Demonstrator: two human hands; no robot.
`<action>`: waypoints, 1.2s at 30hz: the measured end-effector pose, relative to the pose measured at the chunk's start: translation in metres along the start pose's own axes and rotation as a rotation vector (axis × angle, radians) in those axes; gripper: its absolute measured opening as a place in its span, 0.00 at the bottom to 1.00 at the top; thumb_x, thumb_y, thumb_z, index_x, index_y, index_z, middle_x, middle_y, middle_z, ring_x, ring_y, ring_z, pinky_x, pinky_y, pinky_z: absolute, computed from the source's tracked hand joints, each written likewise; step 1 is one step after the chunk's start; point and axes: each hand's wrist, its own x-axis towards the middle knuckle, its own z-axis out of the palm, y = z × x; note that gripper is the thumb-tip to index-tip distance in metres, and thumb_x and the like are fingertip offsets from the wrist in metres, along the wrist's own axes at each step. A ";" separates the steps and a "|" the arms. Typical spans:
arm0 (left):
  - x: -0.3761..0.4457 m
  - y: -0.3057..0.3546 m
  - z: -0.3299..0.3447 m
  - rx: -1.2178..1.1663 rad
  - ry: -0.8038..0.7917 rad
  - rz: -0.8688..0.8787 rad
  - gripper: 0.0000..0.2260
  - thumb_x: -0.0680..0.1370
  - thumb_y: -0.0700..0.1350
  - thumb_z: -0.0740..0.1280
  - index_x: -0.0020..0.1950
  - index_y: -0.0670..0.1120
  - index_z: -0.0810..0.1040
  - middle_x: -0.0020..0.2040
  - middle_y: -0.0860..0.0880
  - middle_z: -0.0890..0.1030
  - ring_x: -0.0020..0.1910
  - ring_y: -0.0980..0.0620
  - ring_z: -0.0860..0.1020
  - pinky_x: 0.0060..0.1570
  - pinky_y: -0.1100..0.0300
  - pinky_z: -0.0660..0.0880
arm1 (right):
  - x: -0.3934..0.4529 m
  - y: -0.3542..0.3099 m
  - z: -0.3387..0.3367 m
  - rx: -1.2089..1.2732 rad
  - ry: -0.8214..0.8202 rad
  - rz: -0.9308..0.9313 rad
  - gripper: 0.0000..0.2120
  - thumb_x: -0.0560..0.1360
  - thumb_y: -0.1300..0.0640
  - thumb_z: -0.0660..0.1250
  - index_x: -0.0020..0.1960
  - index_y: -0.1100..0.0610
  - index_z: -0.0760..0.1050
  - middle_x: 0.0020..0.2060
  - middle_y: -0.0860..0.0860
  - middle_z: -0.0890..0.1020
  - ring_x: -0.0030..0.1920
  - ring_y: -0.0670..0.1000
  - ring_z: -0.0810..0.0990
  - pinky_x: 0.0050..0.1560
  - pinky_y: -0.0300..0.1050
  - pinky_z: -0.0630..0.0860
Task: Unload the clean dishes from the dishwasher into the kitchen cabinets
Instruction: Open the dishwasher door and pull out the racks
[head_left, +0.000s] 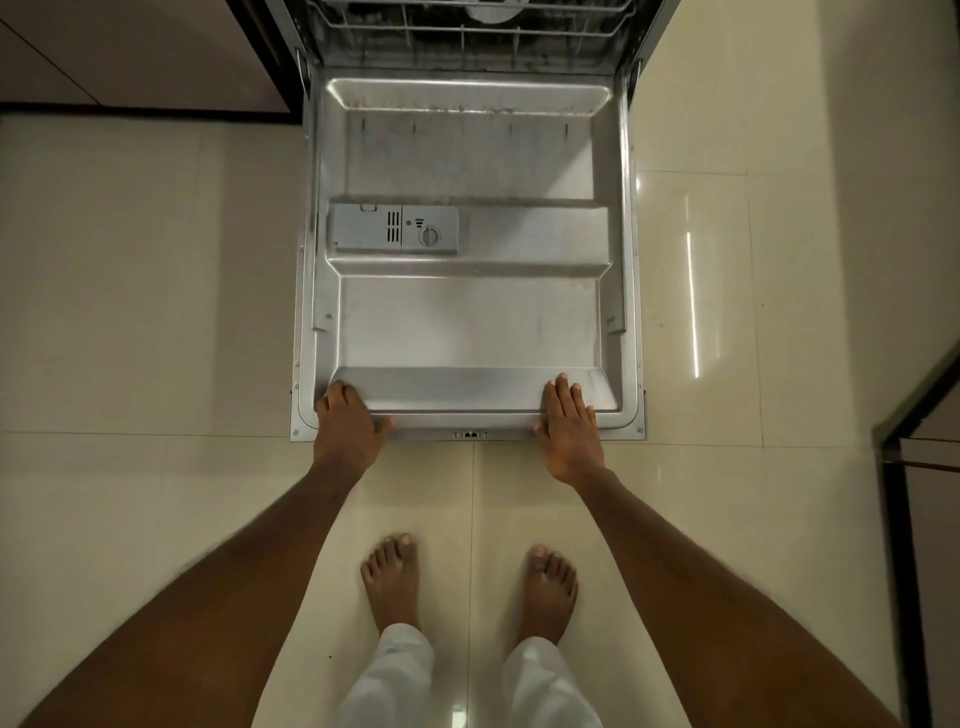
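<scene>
The dishwasher door lies open and flat in front of me, its steel inner panel facing up. My left hand rests on the door's near left corner, fingers bent down onto the panel and thumb along the rim. On the near right part of the rim my right hand lies flat with straight fingers. Neither hand holds a dish. At the top of the view the lower wire rack sits inside the machine. A white dish shows in it, mostly cut off by the frame.
A grey detergent dispenser sits on the door's left half. Dark cabinet fronts stand to the left of the machine, and another dark unit is at the right edge. My bare feet stand on the cream tiled floor.
</scene>
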 end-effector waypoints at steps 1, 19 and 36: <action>0.003 -0.002 0.003 0.011 -0.001 -0.001 0.42 0.81 0.60 0.68 0.79 0.31 0.57 0.78 0.35 0.61 0.77 0.37 0.62 0.78 0.47 0.62 | 0.001 -0.001 0.003 0.014 0.014 0.004 0.30 0.89 0.53 0.51 0.86 0.58 0.42 0.85 0.54 0.40 0.85 0.56 0.38 0.84 0.58 0.43; -0.043 0.039 -0.046 0.119 0.229 0.293 0.29 0.82 0.54 0.67 0.78 0.43 0.65 0.73 0.44 0.73 0.74 0.46 0.71 0.76 0.50 0.68 | -0.045 -0.039 -0.029 -0.238 0.319 -0.087 0.34 0.85 0.49 0.61 0.86 0.52 0.50 0.86 0.55 0.45 0.85 0.59 0.42 0.84 0.62 0.45; -0.090 0.055 -0.340 0.075 0.292 0.252 0.34 0.80 0.52 0.68 0.82 0.40 0.61 0.81 0.43 0.66 0.81 0.44 0.63 0.80 0.47 0.62 | -0.121 -0.192 -0.296 -0.123 0.457 -0.061 0.36 0.83 0.48 0.65 0.86 0.54 0.54 0.85 0.54 0.46 0.85 0.58 0.45 0.84 0.61 0.50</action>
